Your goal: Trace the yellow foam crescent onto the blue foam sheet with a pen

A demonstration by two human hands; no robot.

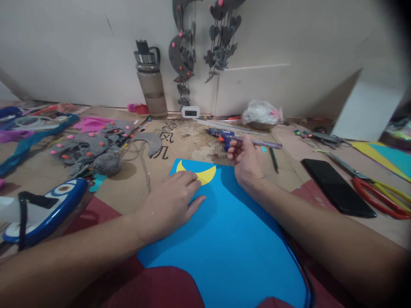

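Observation:
A blue sheet (231,239) lies in front of me, with a yellow paper crescent (207,175) near its far edge. My left hand (175,199) rests flat over the left part of the crescent, fingers on it and thumb apart. Above the sheet's far right corner, my right hand (248,164) is closed around a purplish pen (268,144), whose thicker end points right. Just behind that hand lies a blue glue gun (226,141) with an orange tip, partly hidden by the fingers.
Grey felt pieces and yarn (107,162) lie at left, near a blue-and-white eye-shaped object (61,203). A bottle (154,92) and small clock (190,112) stand at the wall. At right are a black phone (335,186) and red-handled scissors (375,201).

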